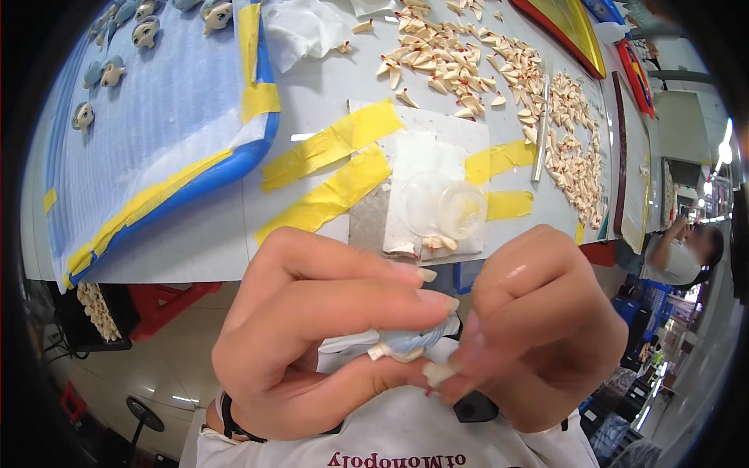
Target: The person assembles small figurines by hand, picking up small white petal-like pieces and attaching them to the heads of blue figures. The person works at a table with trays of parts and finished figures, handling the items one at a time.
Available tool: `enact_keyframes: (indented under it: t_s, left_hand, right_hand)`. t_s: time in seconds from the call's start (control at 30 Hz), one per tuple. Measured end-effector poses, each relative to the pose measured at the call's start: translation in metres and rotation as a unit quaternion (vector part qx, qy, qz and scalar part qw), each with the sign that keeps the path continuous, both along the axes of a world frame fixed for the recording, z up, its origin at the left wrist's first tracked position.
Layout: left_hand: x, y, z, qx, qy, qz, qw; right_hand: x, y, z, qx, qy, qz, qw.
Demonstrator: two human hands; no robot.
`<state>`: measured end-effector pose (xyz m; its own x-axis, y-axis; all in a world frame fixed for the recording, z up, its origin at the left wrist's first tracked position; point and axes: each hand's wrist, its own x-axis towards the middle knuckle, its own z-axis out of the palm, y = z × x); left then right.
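Thumb and fingers of my left hand (312, 335) pinch a small doll head (406, 343) with light blue hair and a cream part at its lower left. Most of it is hidden by the fingers. Close beside it, my right hand (538, 327) is curled with its fingertips together, partly smeared by motion. A small red tip (427, 394) shows by those fingertips, seemingly the end of a small cream piece; the rest of it is hidden. Both hands are in front of my chest, just off the near table edge.
A padded blue tray (179, 148) with several blue-haired doll heads (146, 31) lies at left. Many cream red-tipped pieces (445, 62) cover the far table. Yellow tape (328, 148) holds a white work pad, bearing a clear round dish (460, 210). Another person (679, 249) is at far right.
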<state>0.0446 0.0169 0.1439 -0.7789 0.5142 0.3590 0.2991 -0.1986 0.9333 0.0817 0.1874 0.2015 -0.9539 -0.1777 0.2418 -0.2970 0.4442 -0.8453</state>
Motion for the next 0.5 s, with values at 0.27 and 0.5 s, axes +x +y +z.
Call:
enact_keyframes:
  t_s: [0.27,0.5]
  left_hand:
    - [0.009,0.004,0.004,-0.059,0.067,0.074,0.993]
    - [0.001,-0.002,0.011,-0.086,0.064,0.053,0.993]
  right_hand:
    - [0.001,-0.013,-0.015,0.115,0.195,-0.069,0.972]
    - [-0.013,0.03,0.024,0.12,0.038,-0.037,0.991]
